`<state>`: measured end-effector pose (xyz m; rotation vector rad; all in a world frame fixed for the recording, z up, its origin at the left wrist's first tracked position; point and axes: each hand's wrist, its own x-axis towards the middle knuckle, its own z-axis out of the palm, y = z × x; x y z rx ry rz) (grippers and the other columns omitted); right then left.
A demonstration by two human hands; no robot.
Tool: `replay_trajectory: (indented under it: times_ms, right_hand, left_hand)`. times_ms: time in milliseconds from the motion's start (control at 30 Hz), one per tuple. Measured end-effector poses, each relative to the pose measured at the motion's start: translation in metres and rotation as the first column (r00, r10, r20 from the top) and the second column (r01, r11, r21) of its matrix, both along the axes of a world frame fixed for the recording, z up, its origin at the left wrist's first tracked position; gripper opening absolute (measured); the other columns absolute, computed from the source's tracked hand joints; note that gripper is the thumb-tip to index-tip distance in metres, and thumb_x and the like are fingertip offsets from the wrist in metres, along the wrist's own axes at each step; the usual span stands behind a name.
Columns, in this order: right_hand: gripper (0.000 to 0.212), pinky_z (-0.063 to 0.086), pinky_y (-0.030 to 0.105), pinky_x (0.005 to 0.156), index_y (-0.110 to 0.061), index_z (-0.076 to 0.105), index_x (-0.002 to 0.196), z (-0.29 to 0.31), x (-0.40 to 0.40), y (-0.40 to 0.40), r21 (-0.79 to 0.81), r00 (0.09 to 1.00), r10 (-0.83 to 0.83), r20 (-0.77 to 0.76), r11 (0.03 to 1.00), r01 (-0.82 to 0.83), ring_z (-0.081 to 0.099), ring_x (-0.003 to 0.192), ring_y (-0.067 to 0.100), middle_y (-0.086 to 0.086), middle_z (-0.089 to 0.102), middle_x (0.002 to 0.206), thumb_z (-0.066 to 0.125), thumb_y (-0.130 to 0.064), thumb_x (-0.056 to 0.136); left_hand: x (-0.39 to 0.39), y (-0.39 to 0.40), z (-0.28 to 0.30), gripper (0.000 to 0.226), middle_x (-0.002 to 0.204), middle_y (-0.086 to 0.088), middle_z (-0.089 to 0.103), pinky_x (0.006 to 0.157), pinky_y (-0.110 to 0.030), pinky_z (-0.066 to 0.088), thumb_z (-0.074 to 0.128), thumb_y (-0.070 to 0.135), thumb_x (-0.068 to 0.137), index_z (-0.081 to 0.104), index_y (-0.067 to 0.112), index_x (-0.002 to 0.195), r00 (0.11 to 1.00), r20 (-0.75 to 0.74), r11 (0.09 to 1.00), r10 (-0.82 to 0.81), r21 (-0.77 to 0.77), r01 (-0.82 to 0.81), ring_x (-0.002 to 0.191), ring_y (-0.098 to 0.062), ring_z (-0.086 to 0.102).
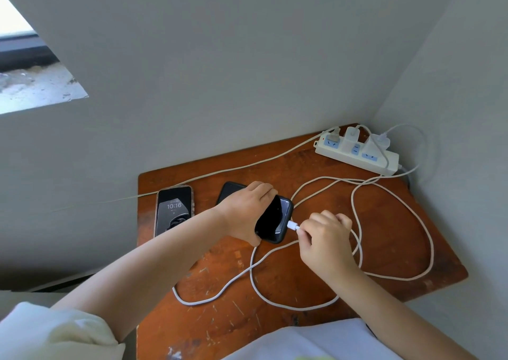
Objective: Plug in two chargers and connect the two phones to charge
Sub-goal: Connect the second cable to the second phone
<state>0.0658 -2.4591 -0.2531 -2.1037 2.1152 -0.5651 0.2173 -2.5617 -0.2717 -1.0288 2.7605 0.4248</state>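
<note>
My left hand point(244, 208) grips the dark phone point(272, 222) mid-table, tilting its port end right so my right hand point(324, 238) can pinch the white connector point(292, 225) straight in. Both chargers point(362, 142) sit in the far-right power strip point(357, 156) (the lit phone point(173, 208) waits left).

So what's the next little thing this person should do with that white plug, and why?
Probably push the white connector straight into the bottom edge of the black phone. The right hand pinches it right at the port, the left hand grips the phone steady, and both chargers already sit in the power strip.
</note>
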Motion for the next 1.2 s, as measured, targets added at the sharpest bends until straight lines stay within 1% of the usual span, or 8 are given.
replay_trajectory:
  times_ms: [267,433,600,767,867,1033,1133,1200]
  right_hand:
    - [0.019,0.036,0.028,0.057,-0.008,0.068,0.053,-0.011,-0.006,0.003,-0.017,0.998,0.061,0.026,0.998,-0.061,0.06,0.047,0.019,0.005,0.064,0.047,0.084,0.003,0.052]
    - [0.018,0.049,0.035,0.055,-0.01,0.067,0.054,-0.025,-0.002,0.013,0.039,0.992,0.118,0.055,0.992,-0.12,0.06,0.049,0.018,0.002,0.063,0.048,0.083,-0.002,0.056]
    - [0.022,0.028,0.029,0.088,-0.014,0.07,0.092,-0.045,-0.012,0.014,0.341,0.976,0.169,0.137,0.917,-0.206,0.058,0.088,0.018,0.004,0.069,0.087,0.052,-0.026,0.09]
    - [0.018,0.045,0.036,0.086,-0.008,0.069,0.1,-0.056,-0.041,0.006,0.26,0.996,0.03,0.085,0.964,-0.051,0.06,0.098,0.025,0.011,0.069,0.102,0.06,-0.013,0.085]
    - [0.034,0.037,0.044,0.103,-0.008,0.055,0.121,-0.065,-0.043,-0.004,0.256,0.999,0.021,0.041,0.966,-0.03,0.043,0.126,0.032,0.016,0.053,0.132,0.056,-0.018,0.088]
    - [0.047,0.005,0.046,0.116,-0.024,0.019,0.141,-0.089,-0.039,-0.013,0.416,0.992,0.101,-0.081,0.908,-0.058,0.001,0.143,0.024,0.004,0.008,0.156,0.027,-0.038,0.097]
    - [0.047,0.004,0.047,0.115,-0.024,0.019,0.141,-0.095,-0.039,-0.011,0.4,0.991,0.098,-0.093,0.915,-0.053,0.002,0.143,0.024,0.005,0.01,0.156,0.026,-0.038,0.097]
    - [0.047,0.005,0.048,0.115,-0.024,0.02,0.141,-0.096,-0.038,-0.011,0.392,0.992,0.086,-0.097,0.919,-0.041,0.004,0.143,0.025,0.005,0.012,0.155,0.026,-0.037,0.097]
  left_hand:
    - [0.0,0.005,-0.003,0.096,0.144,-0.012,0.03,0.106,-0.03,0.029,0.075,0.034,0.063,0.021,0.009,0.139,0.998,0.045,0.999,-0.042,0.003,0.042,0.131,-0.025,0.022]
    - [-0.004,0.001,-0.005,0.097,0.147,-0.013,0.024,0.109,-0.034,0.024,0.075,0.029,0.065,0.017,0.007,0.14,0.969,0.176,0.983,-0.173,-0.025,0.18,0.134,-0.027,0.017]
    - [-0.012,-0.005,-0.008,0.097,0.149,-0.015,0.02,0.113,-0.036,0.015,0.075,0.019,0.068,0.013,0.005,0.14,0.843,0.385,0.913,-0.376,-0.001,0.408,0.137,-0.03,0.012]
    - [-0.025,-0.007,-0.017,0.087,0.15,-0.014,0.021,0.114,-0.036,0.004,0.07,0.008,0.073,0.014,0.006,0.14,0.721,0.486,0.815,-0.494,-0.031,0.579,0.139,-0.028,0.012]
    - [-0.03,-0.007,-0.018,0.078,0.151,-0.012,0.019,0.114,-0.036,0.002,0.063,0.005,0.079,0.014,0.009,0.141,0.755,0.465,0.827,-0.462,-0.081,0.556,0.14,-0.026,0.011]
    - [-0.012,0.005,-0.028,0.074,0.155,-0.009,0.003,0.111,-0.038,-0.005,0.05,0.002,0.087,0.002,0.012,0.142,0.902,0.347,0.92,-0.258,-0.198,0.339,0.141,-0.025,-0.008]
    - [0.014,0.021,-0.035,0.078,0.154,-0.007,-0.006,0.105,-0.033,-0.012,0.047,-0.003,0.084,-0.004,0.012,0.141,0.982,0.073,0.972,0.174,-0.173,-0.159,0.137,-0.021,-0.018]
    - [0.022,0.035,-0.039,0.067,0.155,-0.009,0.0,0.108,-0.03,-0.007,0.042,0.002,0.088,0.003,0.009,0.142,0.838,-0.143,0.841,0.527,-0.052,-0.538,0.14,-0.02,-0.013]
